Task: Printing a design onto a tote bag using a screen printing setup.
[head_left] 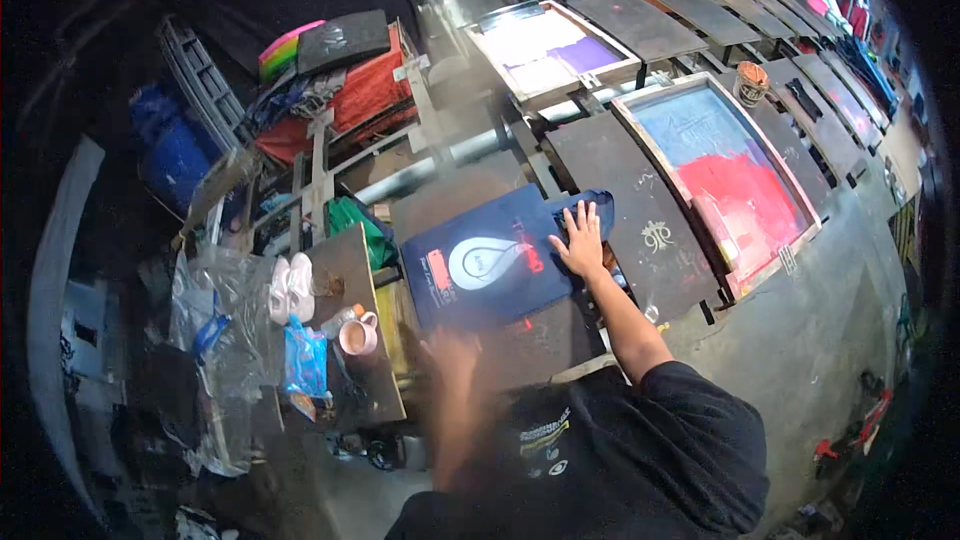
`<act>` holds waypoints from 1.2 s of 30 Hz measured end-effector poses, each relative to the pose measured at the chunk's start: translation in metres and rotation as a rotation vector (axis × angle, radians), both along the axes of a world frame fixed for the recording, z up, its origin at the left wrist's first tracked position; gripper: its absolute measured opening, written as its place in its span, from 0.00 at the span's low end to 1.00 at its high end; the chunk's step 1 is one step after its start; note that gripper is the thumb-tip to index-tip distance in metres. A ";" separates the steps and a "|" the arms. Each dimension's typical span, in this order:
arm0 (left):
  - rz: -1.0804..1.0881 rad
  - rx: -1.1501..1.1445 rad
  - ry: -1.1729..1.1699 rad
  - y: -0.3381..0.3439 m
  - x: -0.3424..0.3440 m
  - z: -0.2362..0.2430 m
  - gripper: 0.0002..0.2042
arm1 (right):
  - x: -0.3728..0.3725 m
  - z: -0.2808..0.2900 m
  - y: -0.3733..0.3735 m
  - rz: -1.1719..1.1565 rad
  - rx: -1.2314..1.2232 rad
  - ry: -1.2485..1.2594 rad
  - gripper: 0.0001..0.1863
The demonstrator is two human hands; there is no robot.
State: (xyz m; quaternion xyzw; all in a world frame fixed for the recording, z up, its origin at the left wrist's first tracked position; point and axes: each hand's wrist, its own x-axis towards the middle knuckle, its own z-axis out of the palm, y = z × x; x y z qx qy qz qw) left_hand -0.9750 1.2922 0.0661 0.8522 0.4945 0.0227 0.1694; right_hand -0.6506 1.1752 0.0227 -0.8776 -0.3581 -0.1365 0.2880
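Note:
A navy fabric piece lies flat over a dark board in front of me, bearing a white drop-shaped print with red patches. Whether it is a shirt or a bag I cannot make out. My right hand rests on its right end with the fingers spread, next to a bunched dark fold. My left hand is by the near left edge of the fabric, smeared by motion, so its fingers do not show clearly.
Right of the fabric, a wooden-framed printing screen holds red ink; another screen farther off holds purple. An ink tub stands beyond. On the left, a side board carries a pink mug, pale shoes and a blue packet.

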 end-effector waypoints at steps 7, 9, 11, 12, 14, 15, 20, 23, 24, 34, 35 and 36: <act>-0.183 0.063 0.092 0.031 -0.007 -0.012 0.29 | 0.020 -0.067 0.004 0.171 0.162 0.684 0.42; -0.285 0.020 0.029 0.031 -0.004 0.004 0.29 | 0.026 -0.084 0.007 0.108 0.202 0.997 0.40; -0.296 -0.034 0.121 0.029 0.005 0.024 0.30 | 0.031 -0.099 0.011 0.102 0.384 0.935 0.35; -0.260 -0.039 0.104 0.029 -0.001 0.017 0.31 | 0.030 -0.100 0.016 0.086 0.513 1.017 0.33; -0.285 -0.037 0.101 0.031 0.001 0.006 0.32 | 0.050 -0.114 0.009 -0.013 0.708 1.230 0.31; -0.279 -0.046 0.106 0.031 0.003 0.002 0.32 | 0.061 -0.118 0.007 -0.071 0.765 1.371 0.29; -0.188 -0.038 0.096 0.028 -0.007 -0.004 0.35 | 0.058 -0.124 0.005 -0.142 1.040 1.698 0.33; -0.185 -0.064 0.110 0.028 -0.006 -0.004 0.36 | 0.071 -0.131 0.003 -0.161 0.956 1.765 0.33; -0.189 -0.077 0.117 0.028 -0.005 -0.006 0.37 | 0.077 -0.132 0.002 -0.199 0.919 1.797 0.33; -0.186 -0.072 0.070 0.032 -0.012 -0.015 0.37 | 0.013 0.014 0.044 -0.013 0.302 0.240 0.21; -0.187 -0.070 0.079 0.032 -0.011 -0.013 0.37 | -0.004 0.048 0.053 0.059 0.309 0.253 0.26; -0.192 -0.065 0.088 0.031 -0.010 -0.011 0.37 | -0.018 0.069 0.063 0.166 0.327 0.152 0.25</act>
